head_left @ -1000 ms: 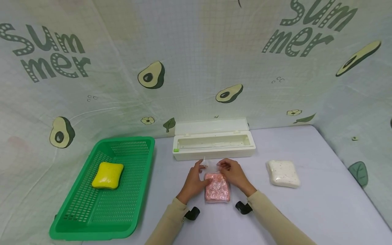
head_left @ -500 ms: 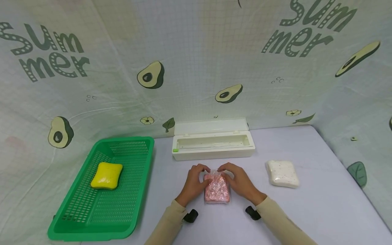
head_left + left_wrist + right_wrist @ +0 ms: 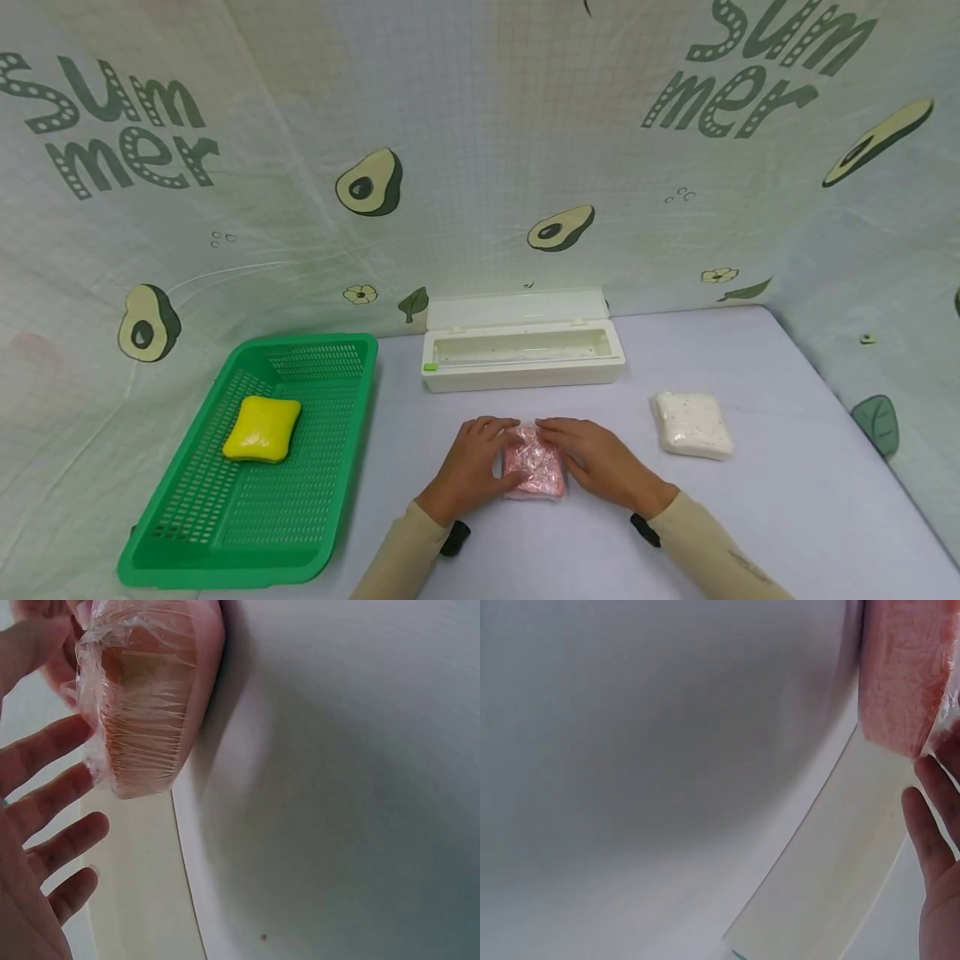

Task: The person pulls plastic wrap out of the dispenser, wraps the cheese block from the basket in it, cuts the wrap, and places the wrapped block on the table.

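A pink block wrapped in clear plastic film (image 3: 536, 468) lies on the table between the hands. My left hand (image 3: 468, 468) is at its left side, fingers on the top edge and thumb near the lower corner. Opposite it, my right hand (image 3: 606, 460) touches the upper right part with extended fingers. In the left wrist view, the film gathers in creases along the pink block (image 3: 154, 724), and spread fingers (image 3: 56, 746) press at its top. Right-hand fingers (image 3: 930, 825) reach the corner of the pink block (image 3: 901, 682) in the right wrist view.
Behind the hands stands a long white cling film dispenser box (image 3: 525, 377) with its lid up. A green basket (image 3: 300, 558) on the left holds a yellow wrapped block (image 3: 262, 429). A white wrapped block (image 3: 693, 425) lies to the right on the table (image 3: 795, 500).
The clear film that stuck up beyond the block's far edge is now folded down onto it. Both hands have come nearer the body and now lie flatter over the block.
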Demonstrator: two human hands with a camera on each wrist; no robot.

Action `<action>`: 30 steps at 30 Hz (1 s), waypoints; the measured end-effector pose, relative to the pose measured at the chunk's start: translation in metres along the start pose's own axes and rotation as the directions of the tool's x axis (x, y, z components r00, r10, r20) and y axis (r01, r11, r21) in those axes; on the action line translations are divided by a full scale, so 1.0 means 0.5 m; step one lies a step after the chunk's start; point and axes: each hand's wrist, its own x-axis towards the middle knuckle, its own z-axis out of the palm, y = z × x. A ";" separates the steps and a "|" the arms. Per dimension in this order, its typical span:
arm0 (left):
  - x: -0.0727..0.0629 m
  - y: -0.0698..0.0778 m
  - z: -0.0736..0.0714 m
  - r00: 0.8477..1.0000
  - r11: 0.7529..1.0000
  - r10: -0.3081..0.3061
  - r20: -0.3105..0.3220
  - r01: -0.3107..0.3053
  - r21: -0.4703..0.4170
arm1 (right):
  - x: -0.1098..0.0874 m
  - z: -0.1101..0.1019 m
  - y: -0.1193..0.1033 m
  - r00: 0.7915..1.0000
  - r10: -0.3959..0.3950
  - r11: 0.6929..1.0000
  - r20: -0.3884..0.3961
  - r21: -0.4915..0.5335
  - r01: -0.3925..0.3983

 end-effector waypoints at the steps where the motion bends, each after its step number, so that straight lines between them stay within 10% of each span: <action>1: -0.003 0.002 -0.001 1.000 1.000 0.008 0.012 -0.008 0.023 | -0.002 -0.001 0.001 1.000 -0.013 1.000 0.001 -0.005 0.013; 11: -0.013 0.019 -0.002 0.995 0.985 -0.008 0.097 -0.009 0.172 | -0.018 -0.001 0.003 0.993 -0.114 0.992 0.037 -0.050 0.116; 30: -0.012 0.031 0.016 0.995 0.959 0.002 0.095 -0.029 0.283 | -0.018 0.008 -0.007 0.983 -0.014 0.996 0.185 -0.086 0.031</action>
